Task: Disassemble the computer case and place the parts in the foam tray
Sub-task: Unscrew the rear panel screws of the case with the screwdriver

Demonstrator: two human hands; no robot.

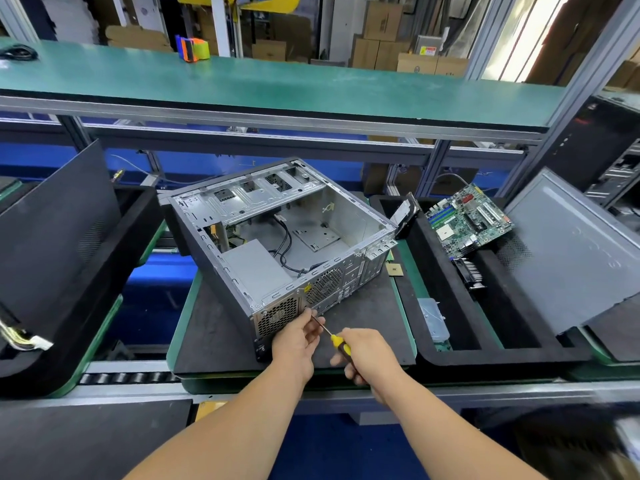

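Currently the long green-topped workbench shelf [277, 81] is running across the back, above the conveyor line. Below it, the dark grey foam-padded surface [363, 306] is carrying the open grey steel computer case [277, 237], which is lying on its side with the side panel off and the rear grille facing the person. Inside, the silver power supply box [254, 268] is sitting in the near-left corner, with black cables [285, 244] trailing across the case floor.

To the right, the black foam tray [446, 306] is holding parts in separate slots: the grey steel side panel [571, 251] is leaning at the far right, the green motherboard [467, 220] is lying tilted at the back, the black finned cooler fan [469, 271] is sitting just in front of it, and a black hard drive [407, 216] is standing on edge in the left slot. A clear plastic parts box [433, 318] is resting in the near-left slot.

The right hand [367, 355] is gripping the yellow-and-black screwdriver [332, 336] by the handle, tip at the case's rear grille. The left hand [299, 336] is pinching the shaft near the tip, fingers curled.
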